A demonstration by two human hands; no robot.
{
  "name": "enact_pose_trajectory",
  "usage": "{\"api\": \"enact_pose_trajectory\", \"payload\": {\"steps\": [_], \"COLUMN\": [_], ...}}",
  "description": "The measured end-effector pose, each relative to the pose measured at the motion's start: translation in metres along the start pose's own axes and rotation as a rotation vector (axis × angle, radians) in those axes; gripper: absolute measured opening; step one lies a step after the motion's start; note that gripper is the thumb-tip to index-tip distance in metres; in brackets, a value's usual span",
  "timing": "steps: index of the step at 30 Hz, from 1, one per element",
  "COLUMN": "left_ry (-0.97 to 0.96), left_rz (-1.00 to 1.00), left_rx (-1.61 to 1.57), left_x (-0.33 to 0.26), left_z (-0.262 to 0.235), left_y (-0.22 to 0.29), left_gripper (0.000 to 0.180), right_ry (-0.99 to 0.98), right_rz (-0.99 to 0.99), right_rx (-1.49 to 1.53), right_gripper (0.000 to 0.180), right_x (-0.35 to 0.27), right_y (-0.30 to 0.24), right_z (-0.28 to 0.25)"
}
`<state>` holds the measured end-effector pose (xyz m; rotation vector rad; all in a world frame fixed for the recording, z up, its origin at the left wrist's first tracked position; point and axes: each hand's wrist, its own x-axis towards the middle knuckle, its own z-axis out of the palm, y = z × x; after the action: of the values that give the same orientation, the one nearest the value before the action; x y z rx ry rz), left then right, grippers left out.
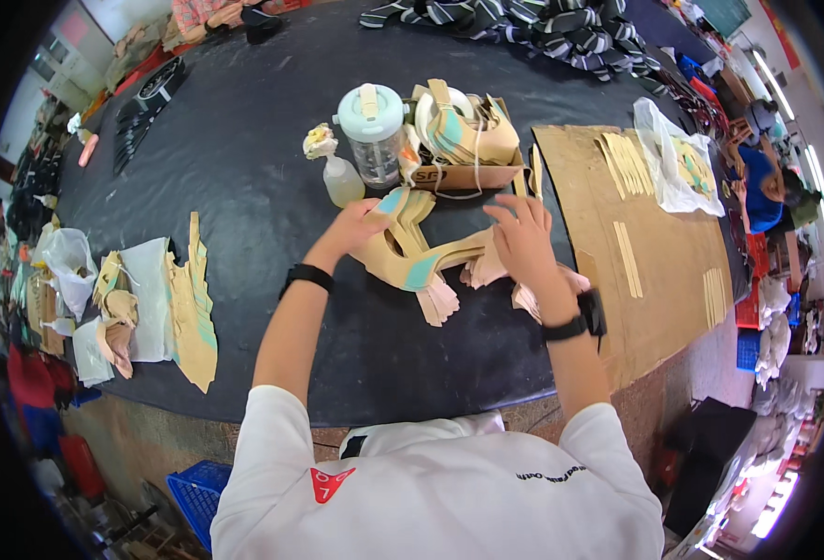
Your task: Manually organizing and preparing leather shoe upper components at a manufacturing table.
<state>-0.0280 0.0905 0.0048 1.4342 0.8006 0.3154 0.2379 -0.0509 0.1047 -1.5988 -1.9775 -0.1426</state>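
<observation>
Left hand [358, 227] is resting on the upper end of a tan, curved cut leather piece with teal edging [403, 257], fingers curled over it and gripping its top. Right hand [522, 238] is lying fingers spread and nearly flat, pressing on the piece's right end — not closed around anything. The piece is lying on the black table [244, 177] between both hands, on top of a fanned stack of similar pale pieces [440, 299]. Just behind it are sitting a clear plastic jar with a mint lid [373, 135] and an open cardboard box of cut pieces [463, 149] — a brown cardboard sheet [655, 261] is lying to the right
</observation>
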Motion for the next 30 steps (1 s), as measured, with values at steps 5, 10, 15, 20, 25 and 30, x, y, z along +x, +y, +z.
{"api": "enact_pose_trajectory", "payload": {"steps": [5, 10, 15, 20, 25, 30], "left_ry": [0.46, 0.374, 0.4, 0.577, 0.662, 0.997], "left_rz": [0.378, 0.32, 0.242, 0.313, 0.444, 0.42], "left_rx": [0.555, 0.2, 0.192, 0.586, 0.731, 0.953], "left_x": [-0.003, 0.005, 0.007, 0.01, 0.014, -0.001], "left_z": [0.041, 0.032, 0.031, 0.041, 0.048, 0.052], "left_y": [0.008, 0.007, 0.005, -0.002, -0.006, -0.003], "left_gripper": [0.034, 0.026, 0.021, 0.028, 0.029, 0.034], "right_ry": [-0.294, -0.32, -0.256, -0.297, -0.349, -0.449], "right_rz": [0.493, 0.61, 0.625, 0.865, 1.116, 0.821], "right_rx": [0.272, 0.183, 0.06, 0.576, 0.872, 0.057], "right_gripper": [0.024, 0.019, 0.01, 0.017, 0.019, 0.036], "right_x": [-0.066, -0.095, -0.092, -0.1, -0.111, -0.131], "right_y": [-0.059, -0.068, -0.084, -0.079, -0.081, -0.089], "right_z": [0.024, 0.06, 0.038, 0.036, 0.033, 0.048]}}
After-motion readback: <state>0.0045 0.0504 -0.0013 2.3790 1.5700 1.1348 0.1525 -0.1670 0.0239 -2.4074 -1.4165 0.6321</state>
